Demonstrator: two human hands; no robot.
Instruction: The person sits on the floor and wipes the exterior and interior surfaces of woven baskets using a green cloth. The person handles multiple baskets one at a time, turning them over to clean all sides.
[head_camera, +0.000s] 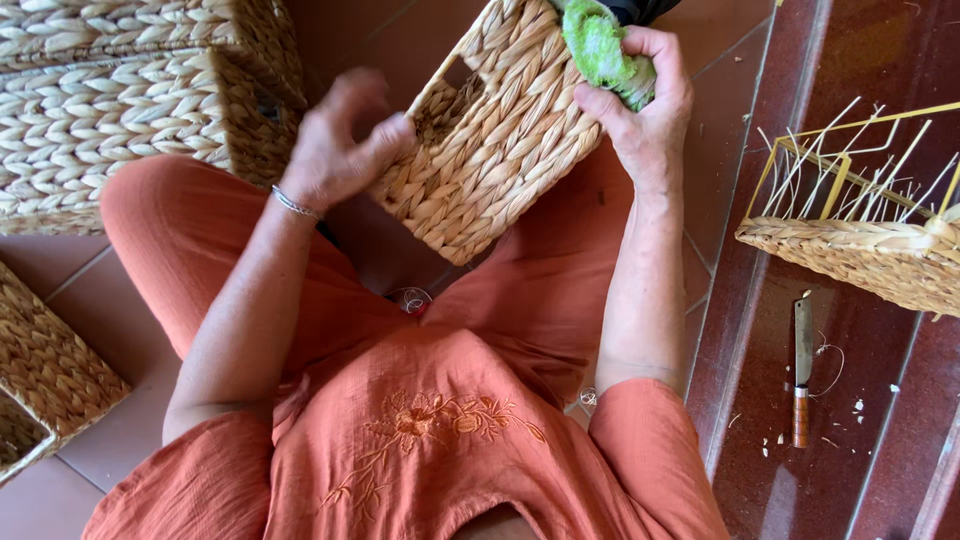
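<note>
A woven straw basket rests tilted on my lap, its handle opening facing up and left. My left hand grips the basket's left rim by the handle hole, thumb against the weave; the hand is blurred. My right hand presses a fuzzy green cloth against the basket's upper right side, fingers curled around the cloth. I sit in orange clothes, a silver bracelet on my left wrist.
Stacked finished woven baskets stand at upper left, another basket at lower left. A half-woven basket on a yellow wire frame sits right. A wooden-handled knife lies on the red tiled step among straw scraps.
</note>
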